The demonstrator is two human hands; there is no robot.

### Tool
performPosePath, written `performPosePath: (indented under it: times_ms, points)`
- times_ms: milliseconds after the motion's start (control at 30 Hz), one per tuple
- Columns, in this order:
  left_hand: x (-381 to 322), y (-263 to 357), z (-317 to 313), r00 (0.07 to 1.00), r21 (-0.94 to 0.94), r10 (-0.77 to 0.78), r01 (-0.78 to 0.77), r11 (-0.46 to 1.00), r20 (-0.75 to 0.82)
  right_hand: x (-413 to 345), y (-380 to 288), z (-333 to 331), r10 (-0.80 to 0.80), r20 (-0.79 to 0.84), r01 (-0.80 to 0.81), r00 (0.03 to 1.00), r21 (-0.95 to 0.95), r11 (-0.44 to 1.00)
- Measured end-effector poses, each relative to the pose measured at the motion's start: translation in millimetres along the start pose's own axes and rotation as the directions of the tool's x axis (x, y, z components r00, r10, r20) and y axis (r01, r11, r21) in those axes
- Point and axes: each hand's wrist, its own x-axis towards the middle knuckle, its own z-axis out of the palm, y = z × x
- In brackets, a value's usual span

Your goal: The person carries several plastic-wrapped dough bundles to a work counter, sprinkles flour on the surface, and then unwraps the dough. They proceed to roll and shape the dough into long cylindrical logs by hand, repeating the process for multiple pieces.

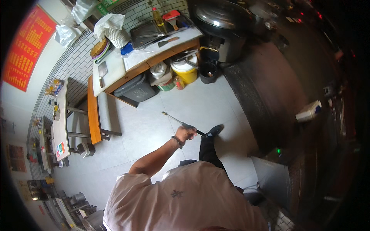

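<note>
My left hand (185, 133), with a dark beaded bracelet on its wrist, is closed around the black handle of a thin tool (173, 118). The tool looks like a long-necked gas lighter; its metal rod points away from me and ends in a brass-coloured tip. It is held above the grey tiled floor (147, 131), near my dark shoe (215, 130). My right hand is out of view.
Ahead stands a wooden worktable (138, 69) with a cleaver (102, 72), stacked plates (117, 36) and a spatula (168, 42). Below are a grey bin (136, 89) and yellow bucket (186, 73). A bench (94, 112) is left; a dark cooking counter (271, 83) is right.
</note>
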Motion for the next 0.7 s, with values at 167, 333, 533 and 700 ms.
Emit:
performPosePath:
  times_ms: [167, 333, 533, 700]
  points:
    - [65.0, 62.8, -56.4, 0.97, -0.336, -0.166, 0.099, 0.937, -0.179, 123.1, -128.9, -5.9, -0.306, 0.057, 0.275, 0.95, -0.612, 0.742]
    - [124.9, 108.2, -106.7, 0.976, -0.513, -0.155, 0.057, 0.857, -0.15, 246.3, -342.2, -20.8, -0.243, -0.005, 0.243, 0.97, -0.034, 0.97]
    - [223.4, 188.7, -168.3, 0.986, -0.596, -0.046, -0.057, 0.801, -0.157, 237.7, -647.2, -35.8, -0.255, -0.001, 0.243, 0.967, 0.309, 0.919]
    - [316.5, 250.6, -236.1, 0.964, -0.632, -0.043, -0.139, 0.763, -0.264, 226.8, -718.2, -32.7, -0.328, -0.099, 0.343, 0.939, 0.273, 0.899]
